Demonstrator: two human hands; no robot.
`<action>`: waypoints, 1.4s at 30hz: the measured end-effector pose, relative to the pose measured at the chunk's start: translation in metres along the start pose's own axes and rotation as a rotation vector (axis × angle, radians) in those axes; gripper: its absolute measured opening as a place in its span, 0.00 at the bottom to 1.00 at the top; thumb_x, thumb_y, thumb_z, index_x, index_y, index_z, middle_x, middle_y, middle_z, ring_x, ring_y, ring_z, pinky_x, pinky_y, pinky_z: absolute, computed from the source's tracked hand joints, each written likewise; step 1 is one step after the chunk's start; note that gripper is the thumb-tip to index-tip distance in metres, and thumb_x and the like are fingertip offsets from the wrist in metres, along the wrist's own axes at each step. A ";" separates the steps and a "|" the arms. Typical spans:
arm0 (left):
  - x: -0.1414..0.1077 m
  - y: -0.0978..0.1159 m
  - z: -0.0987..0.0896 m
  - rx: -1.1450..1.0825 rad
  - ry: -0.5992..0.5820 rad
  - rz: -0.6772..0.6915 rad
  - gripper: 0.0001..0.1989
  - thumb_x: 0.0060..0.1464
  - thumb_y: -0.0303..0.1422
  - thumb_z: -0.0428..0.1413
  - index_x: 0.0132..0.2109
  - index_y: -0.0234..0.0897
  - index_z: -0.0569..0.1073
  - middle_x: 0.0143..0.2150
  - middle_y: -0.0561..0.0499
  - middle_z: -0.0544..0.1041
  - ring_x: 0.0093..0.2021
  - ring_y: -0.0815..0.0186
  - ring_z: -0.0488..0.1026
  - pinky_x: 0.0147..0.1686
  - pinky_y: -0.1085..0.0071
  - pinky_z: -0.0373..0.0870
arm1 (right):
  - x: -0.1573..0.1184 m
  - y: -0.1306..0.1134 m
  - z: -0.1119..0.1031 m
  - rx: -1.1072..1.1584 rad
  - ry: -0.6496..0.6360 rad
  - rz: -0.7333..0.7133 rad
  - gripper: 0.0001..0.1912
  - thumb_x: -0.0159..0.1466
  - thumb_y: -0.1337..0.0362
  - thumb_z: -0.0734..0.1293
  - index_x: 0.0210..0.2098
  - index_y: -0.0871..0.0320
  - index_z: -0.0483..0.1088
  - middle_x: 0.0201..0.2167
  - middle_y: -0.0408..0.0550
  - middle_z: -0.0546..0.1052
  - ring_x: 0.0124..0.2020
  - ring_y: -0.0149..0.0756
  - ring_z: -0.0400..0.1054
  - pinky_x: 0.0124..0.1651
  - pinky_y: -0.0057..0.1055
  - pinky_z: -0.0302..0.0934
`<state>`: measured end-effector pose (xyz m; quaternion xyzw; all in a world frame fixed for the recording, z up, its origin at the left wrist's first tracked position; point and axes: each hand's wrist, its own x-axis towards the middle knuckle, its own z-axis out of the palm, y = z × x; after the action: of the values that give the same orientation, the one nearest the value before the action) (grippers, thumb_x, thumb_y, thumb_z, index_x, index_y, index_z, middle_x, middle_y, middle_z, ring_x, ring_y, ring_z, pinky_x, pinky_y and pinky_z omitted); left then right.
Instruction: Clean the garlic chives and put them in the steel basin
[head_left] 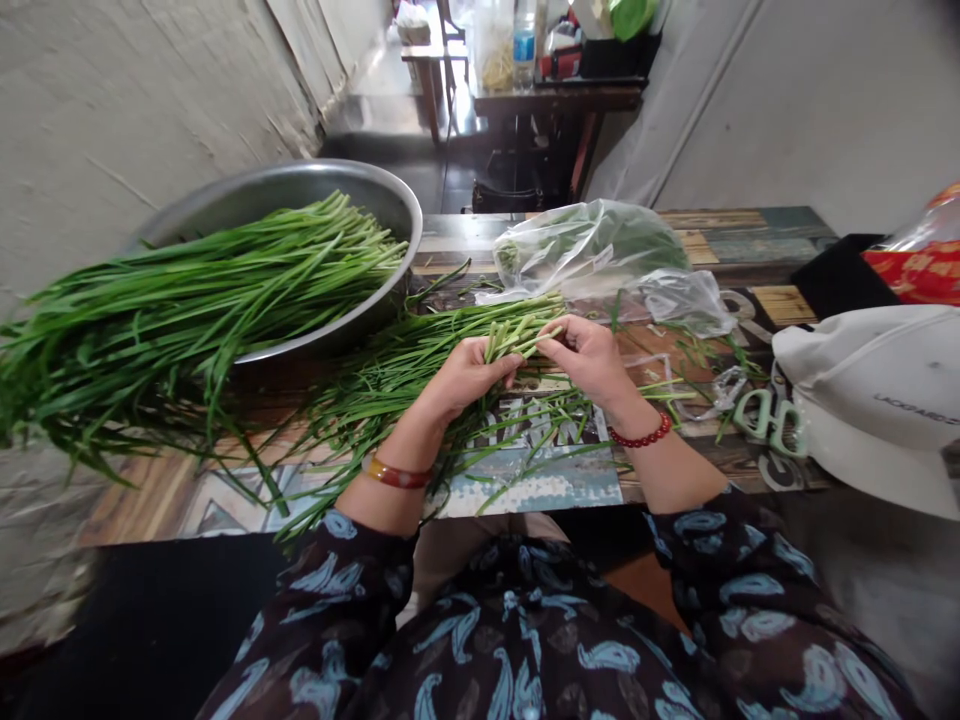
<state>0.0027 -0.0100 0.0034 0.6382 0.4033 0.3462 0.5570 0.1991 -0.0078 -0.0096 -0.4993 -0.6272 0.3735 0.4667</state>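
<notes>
My left hand is closed around a small bunch of garlic chives, the pale stem ends pointing right. The thumb and fingers of my right hand pinch the tips of some of those stems. Under and behind my hands, a pile of loose chives spreads over the table, with leaves trailing toward the front edge. Cut or torn green scraps lie between my forearms. To the left, a large steel basin holds a thick heap of chives whose leaves hang over its rim.
A clear plastic bag of greens lies behind my hands. Right of me are pale green-handled scissors, a white cap and a black box. Beyond stands another table with a water bottle.
</notes>
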 end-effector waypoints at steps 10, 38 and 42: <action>-0.001 0.007 0.001 -0.107 0.117 -0.069 0.16 0.43 0.41 0.67 0.28 0.32 0.75 0.21 0.54 0.72 0.23 0.72 0.65 0.27 0.74 0.61 | 0.007 0.011 -0.017 0.167 0.141 0.000 0.19 0.64 0.47 0.68 0.32 0.57 0.75 0.26 0.43 0.77 0.26 0.29 0.68 0.29 0.27 0.62; -0.001 0.003 0.002 -0.035 0.090 -0.051 0.19 0.46 0.43 0.65 0.23 0.33 0.69 0.19 0.55 0.68 0.22 0.74 0.62 0.25 0.75 0.57 | 0.009 0.015 -0.027 -0.078 0.191 -0.212 0.16 0.70 0.50 0.62 0.34 0.54 0.67 0.26 0.41 0.67 0.28 0.32 0.61 0.35 0.31 0.57; -0.001 0.004 0.002 -0.050 0.128 -0.044 0.19 0.46 0.42 0.65 0.23 0.34 0.68 0.19 0.55 0.68 0.22 0.74 0.62 0.25 0.75 0.58 | 0.004 -0.001 -0.040 0.015 -0.071 -0.179 0.21 0.69 0.46 0.63 0.28 0.55 0.68 0.24 0.40 0.67 0.27 0.30 0.60 0.33 0.30 0.56</action>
<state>0.0045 -0.0115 0.0068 0.5914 0.4433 0.3839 0.5535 0.2369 -0.0036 0.0032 -0.4244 -0.6827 0.3524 0.4793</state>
